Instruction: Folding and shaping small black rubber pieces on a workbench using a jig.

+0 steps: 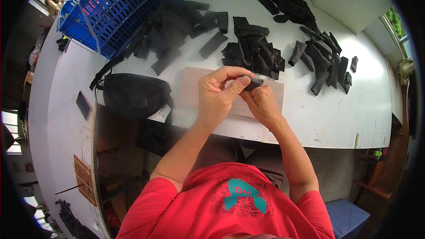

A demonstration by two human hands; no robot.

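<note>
Head — black piece [254, 83] between hands [217, 92] [264, 104]

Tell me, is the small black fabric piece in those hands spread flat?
Not spread: the black fabric piece is a narrow, curved shape between left hand and right hand. Folded or rolled, I cannot tell.

Open run rightward here, over the white tabletop [336, 121] beside the right hand [264, 105]! Straight ahead, dark cloth pieces [251, 48] block; left of the left hand [216, 96], a black bag [135, 95] bars the way!
</note>
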